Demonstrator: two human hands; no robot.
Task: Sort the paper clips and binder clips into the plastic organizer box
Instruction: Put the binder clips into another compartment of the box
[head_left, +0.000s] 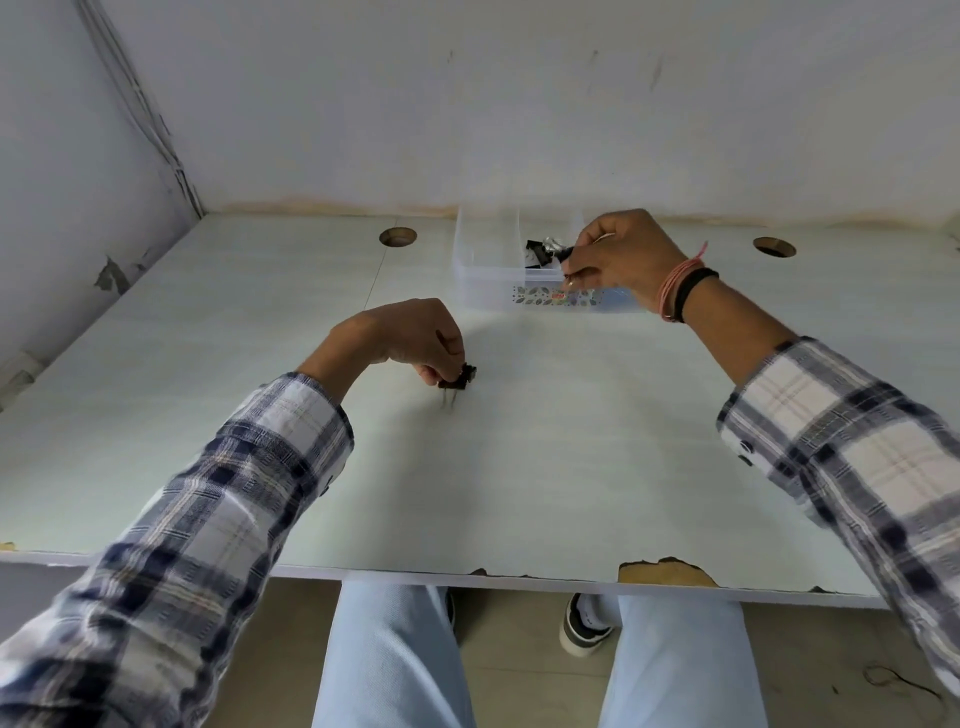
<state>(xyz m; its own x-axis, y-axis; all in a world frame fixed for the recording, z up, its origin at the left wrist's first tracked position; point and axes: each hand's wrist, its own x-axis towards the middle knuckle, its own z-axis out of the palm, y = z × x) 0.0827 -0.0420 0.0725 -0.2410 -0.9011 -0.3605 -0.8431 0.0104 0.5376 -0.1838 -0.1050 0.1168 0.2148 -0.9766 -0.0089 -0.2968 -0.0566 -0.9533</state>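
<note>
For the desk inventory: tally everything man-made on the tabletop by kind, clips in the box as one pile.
Plastic organizer box: 1
Pile of clips in the box: 1
Black binder clip in the left hand's fingers: 1
Round cable holes: 2
Total: 5

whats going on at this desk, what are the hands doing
A person seated at a pale table is sorting clips into a clear plastic organizer box. The left hand pinches a black binder clip just above the tabletop. The right hand is over the box, holding something small above a compartment that already contains black binder clips.
</note>
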